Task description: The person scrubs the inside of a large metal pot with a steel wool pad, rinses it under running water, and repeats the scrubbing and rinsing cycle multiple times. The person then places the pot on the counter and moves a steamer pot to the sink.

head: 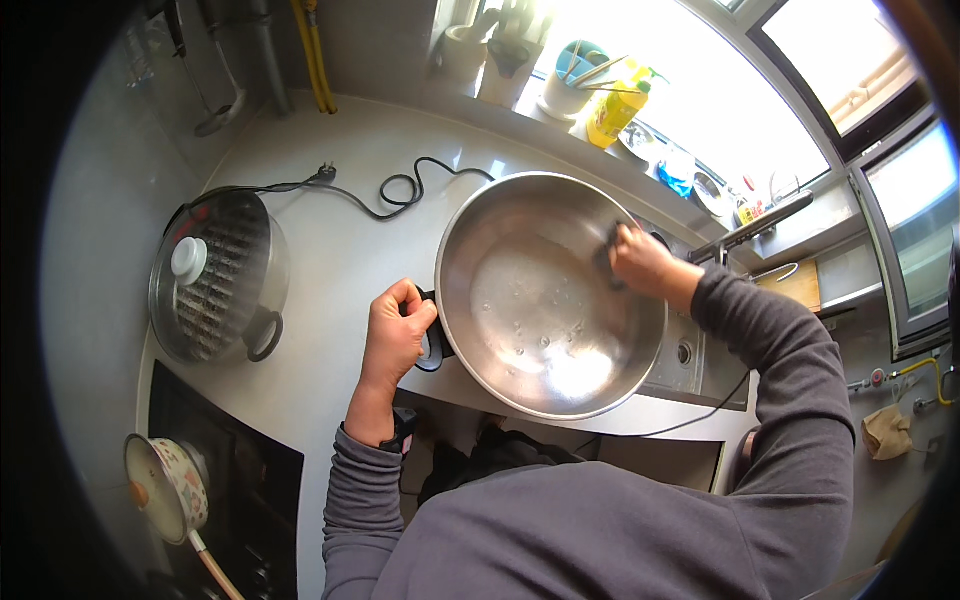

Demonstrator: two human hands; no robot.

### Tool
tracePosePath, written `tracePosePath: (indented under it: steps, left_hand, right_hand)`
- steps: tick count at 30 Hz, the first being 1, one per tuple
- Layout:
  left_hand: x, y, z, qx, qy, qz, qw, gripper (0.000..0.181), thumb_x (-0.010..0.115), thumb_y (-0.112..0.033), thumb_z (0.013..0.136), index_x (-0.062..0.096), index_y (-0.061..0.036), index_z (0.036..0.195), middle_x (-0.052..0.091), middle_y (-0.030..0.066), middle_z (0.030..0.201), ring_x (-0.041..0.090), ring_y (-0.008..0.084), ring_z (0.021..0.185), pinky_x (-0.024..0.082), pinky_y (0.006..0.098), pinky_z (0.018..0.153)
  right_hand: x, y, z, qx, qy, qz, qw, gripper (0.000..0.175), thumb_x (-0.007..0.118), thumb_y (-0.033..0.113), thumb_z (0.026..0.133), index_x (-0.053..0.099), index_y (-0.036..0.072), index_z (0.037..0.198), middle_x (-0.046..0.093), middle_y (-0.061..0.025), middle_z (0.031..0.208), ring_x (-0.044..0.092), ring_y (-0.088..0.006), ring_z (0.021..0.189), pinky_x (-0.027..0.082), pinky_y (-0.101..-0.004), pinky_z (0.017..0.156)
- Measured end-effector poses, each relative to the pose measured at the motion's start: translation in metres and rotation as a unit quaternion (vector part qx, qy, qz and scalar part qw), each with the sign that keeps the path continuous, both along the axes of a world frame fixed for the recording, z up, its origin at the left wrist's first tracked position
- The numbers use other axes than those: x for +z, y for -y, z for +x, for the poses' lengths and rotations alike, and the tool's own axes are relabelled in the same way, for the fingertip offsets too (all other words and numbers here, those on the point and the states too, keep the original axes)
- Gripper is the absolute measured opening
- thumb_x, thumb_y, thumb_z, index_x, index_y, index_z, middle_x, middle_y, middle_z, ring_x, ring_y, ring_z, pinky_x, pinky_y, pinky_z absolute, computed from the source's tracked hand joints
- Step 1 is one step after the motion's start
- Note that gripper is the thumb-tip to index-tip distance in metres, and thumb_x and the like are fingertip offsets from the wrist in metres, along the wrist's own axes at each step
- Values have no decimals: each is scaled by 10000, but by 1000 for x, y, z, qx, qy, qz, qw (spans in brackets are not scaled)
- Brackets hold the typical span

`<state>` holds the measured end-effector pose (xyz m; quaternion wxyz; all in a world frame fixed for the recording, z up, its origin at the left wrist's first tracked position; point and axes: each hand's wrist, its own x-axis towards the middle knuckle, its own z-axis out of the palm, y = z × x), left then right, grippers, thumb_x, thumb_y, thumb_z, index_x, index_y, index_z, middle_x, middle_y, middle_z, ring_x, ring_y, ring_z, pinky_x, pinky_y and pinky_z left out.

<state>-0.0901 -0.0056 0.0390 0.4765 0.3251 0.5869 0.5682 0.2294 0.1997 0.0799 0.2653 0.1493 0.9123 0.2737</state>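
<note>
A wide stainless steel pot (510, 277) stands before me on the counter, its open mouth facing up. Water droplets and a bright reflection show on its inner bottom. My left hand (394, 326) is closed around the pot's black side handle (430, 352). Inside the far right of the rim, my right hand (643, 259) holds a dark scrubbing pad or cloth (611, 259) against the inner wall. The pad is blurred, so its exact kind is unclear. The pot partly covers the sink (684, 352) on the right.
At left stands an electric pot (270, 262) under a glass lid (217, 300), with a black power cord (360, 206) nearby. A patterned saucepan (176, 480) sits on the black hob (240, 480). A faucet (742, 229) rises behind the sink; a yellow soap bottle (616, 112) stands on the windowsill.
</note>
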Motion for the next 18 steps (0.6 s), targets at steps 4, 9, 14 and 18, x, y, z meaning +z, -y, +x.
tracePosePath:
  steps: [4, 9, 14, 18]
  left_hand:
    - [0, 0, -1, 6, 3, -4, 1000, 299, 577, -37, 804, 350, -92, 617, 340, -65, 561, 307, 31, 437, 285, 230, 350]
    - [-1, -1, 0, 1, -10, 2, 1000, 298, 577, -34, 803, 353, -93, 616, 354, -62, 555, 317, 28, 416, 284, 226, 339]
    - [-3, 1, 0, 2, 2, -3, 1000, 297, 570, -32, 801, 345, -90, 615, 339, -63, 559, 299, 30, 432, 276, 235, 350]
    - [-3, -1, 0, 10, -3, 15, 1000, 297, 572, -30, 799, 347, -89, 614, 340, -63, 563, 306, 30, 438, 272, 234, 356]
  right_hand:
    - [2, 0, 0, 47, 41, 37, 997, 160, 583, 217, 719, 637, 70, 688, 623, -51, 727, 568, -233, 856, 455, -340, 713]
    - [10, -50, -22, 136, -169, 148, 965, 157, 553, 168, 779, 600, 38, 854, 616, -68, 866, 575, -226, 898, 483, -310, 759]
    - [35, -27, 2, -43, -124, 54, 990, 122, 562, 132, 772, 577, 44, 856, 620, -77, 873, 578, -226, 905, 492, -286, 780]
    - [31, -24, -15, 64, -201, 57, 976, 148, 582, 158, 765, 585, 67, 881, 626, -91, 1037, 566, -198, 909, 473, -295, 808]
